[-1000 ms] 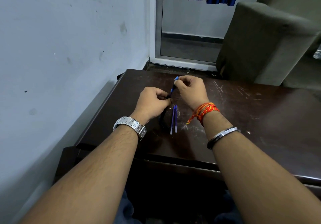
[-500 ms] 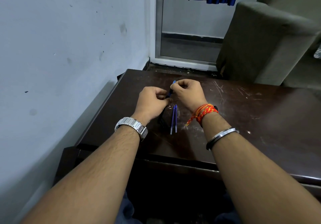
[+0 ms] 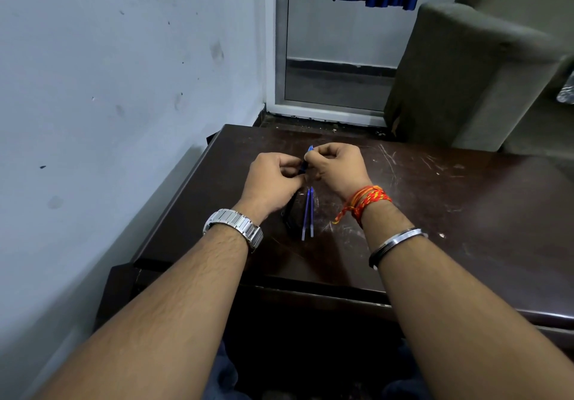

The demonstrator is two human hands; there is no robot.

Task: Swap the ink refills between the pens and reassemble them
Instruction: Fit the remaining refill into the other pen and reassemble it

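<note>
Now blue pen (image 3: 304, 166) pinched between both hands (image 3: 306, 173), above table (image 3: 466, 213).

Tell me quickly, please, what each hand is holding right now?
Left hand: closed on the lower end of the slim blue plastic pen.
Right hand: closed on the same pen's upper end.

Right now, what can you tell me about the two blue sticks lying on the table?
The two blue refills are thin, straight tubes that look like plastic, blue along most of their length and paler at the ends nearest the person. They lie flat, side by side and almost touching, on the scratched dark table, pointing away from the person. They sit just below the hands, beside a dark object. No hand touches them.
</note>
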